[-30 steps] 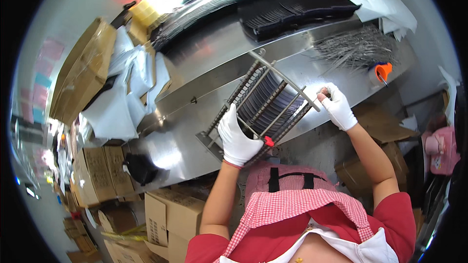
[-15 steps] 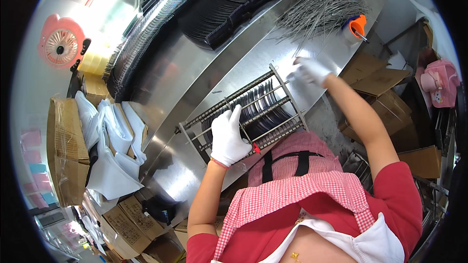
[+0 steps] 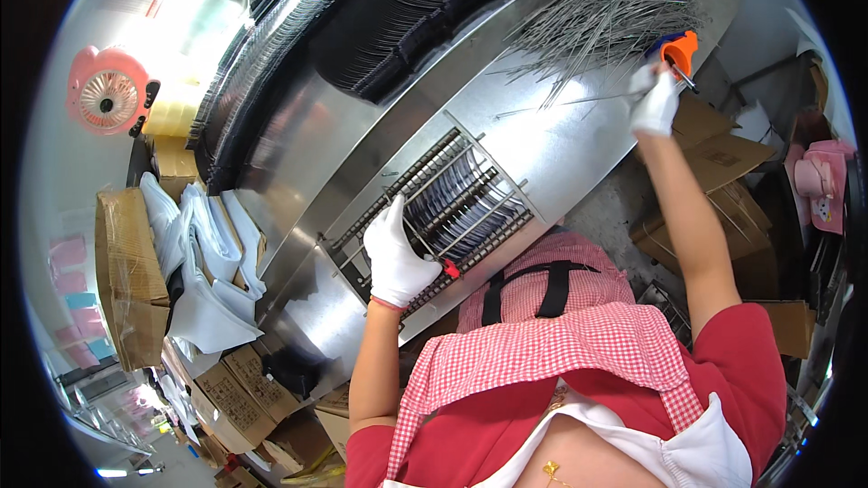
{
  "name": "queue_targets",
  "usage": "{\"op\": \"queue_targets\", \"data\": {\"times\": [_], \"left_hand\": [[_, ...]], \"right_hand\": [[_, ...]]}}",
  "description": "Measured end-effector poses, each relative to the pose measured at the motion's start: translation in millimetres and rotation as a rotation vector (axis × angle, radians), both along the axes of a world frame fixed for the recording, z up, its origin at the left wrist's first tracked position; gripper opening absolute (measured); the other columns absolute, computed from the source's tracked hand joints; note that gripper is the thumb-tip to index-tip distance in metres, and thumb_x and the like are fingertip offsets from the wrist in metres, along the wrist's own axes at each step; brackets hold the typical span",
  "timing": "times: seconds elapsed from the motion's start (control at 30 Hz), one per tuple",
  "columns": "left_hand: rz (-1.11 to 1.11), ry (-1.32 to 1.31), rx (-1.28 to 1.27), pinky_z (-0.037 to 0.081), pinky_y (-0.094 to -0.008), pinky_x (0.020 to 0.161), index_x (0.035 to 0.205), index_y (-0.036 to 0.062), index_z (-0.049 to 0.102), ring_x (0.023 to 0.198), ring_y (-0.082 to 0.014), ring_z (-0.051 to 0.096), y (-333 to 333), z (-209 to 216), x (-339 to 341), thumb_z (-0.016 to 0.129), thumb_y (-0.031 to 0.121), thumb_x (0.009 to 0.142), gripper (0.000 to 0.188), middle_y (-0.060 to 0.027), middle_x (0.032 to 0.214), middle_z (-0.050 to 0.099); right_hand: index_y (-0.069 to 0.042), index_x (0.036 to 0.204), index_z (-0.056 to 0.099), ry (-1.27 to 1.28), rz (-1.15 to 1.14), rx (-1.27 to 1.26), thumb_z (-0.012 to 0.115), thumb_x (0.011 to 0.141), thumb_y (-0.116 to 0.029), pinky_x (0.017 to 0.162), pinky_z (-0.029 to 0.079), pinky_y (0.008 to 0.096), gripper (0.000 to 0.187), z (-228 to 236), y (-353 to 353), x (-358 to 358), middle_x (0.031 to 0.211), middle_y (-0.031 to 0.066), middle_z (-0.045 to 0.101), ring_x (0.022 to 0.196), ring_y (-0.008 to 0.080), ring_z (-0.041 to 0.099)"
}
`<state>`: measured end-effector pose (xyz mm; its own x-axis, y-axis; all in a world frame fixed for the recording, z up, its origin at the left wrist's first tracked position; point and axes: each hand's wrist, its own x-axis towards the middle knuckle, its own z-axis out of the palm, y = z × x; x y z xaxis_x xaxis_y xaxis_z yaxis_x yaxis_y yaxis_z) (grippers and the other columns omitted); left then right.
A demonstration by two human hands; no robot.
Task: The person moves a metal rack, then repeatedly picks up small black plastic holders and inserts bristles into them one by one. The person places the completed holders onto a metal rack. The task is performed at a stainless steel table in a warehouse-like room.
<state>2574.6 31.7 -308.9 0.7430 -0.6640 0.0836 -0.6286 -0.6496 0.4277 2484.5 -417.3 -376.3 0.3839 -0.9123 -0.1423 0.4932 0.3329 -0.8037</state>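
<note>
A long metal rack (image 3: 495, 185) with rods and toothed side bars lies slanted on the steel table, holding a row of thin, dark, curved plates (image 3: 457, 208). My left hand (image 3: 398, 258), white-gloved, is closed over the rack's left part, thumb pointing up across the bars. A small red clip (image 3: 450, 268) sits on the near bar beside its fingers. Out to the right, my gloved right hand (image 3: 655, 108) is partly blurred next to an orange-and-blue holder (image 3: 680, 52). A thin metal wire (image 3: 570, 105) reaches leftward from its fingers, which appear pinched on the wire.
Loose thin wires (image 3: 610, 14) are heaped at the table's far right. Rows of black curved plates (image 3: 398, 27) stand along the back. At left are a pink fan (image 3: 108, 90) and an opened cardboard box (image 3: 127, 280) beside white sheets. Flattened cartons (image 3: 714, 145) lie beyond the right edge.
My right hand has moved right and away from me, from beside the rack to the orange holder; a wire now trails from it. The rack and my left hand have shifted slightly left.
</note>
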Motion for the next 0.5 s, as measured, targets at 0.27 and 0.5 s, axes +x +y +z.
{"op": "queue_targets", "data": {"times": [0.27, 0.5], "left_hand": [[0.064, -0.066, -0.015, 0.046, -0.0459, 0.096, 0.131, -0.0114, 0.047, 0.107, -0.0434, 0.059, -10, -4, -2, 0.074, 0.008, 0.048, 0.089, -0.0274, 0.112, 0.061], [0.049, 0.024, 0.000, 0.035, -0.0473, 0.105, 0.139, -0.0048, 0.041, 0.117, -0.0413, 0.049, -2, -7, -1, 0.070, 0.008, 0.052, 0.093, -0.0244, 0.126, 0.052]], "right_hand": [[-0.004, 0.121, 0.054, 0.291, 1.481, 0.294, 0.078, 0.080, -0.023, 0.093, 0.050, 0.0346, 0.051, 43, 82, -149, 0.106, 0.0069, 0.065, 0.101, 0.0185, 0.062], [-0.005, 0.118, 0.060, 0.962, 1.252, -0.701, 0.049, 0.097, -0.017, 0.073, 0.051, 0.0377, 0.026, -9, 97, -158, 0.081, 0.0100, 0.065, 0.074, 0.0262, 0.063]]}}
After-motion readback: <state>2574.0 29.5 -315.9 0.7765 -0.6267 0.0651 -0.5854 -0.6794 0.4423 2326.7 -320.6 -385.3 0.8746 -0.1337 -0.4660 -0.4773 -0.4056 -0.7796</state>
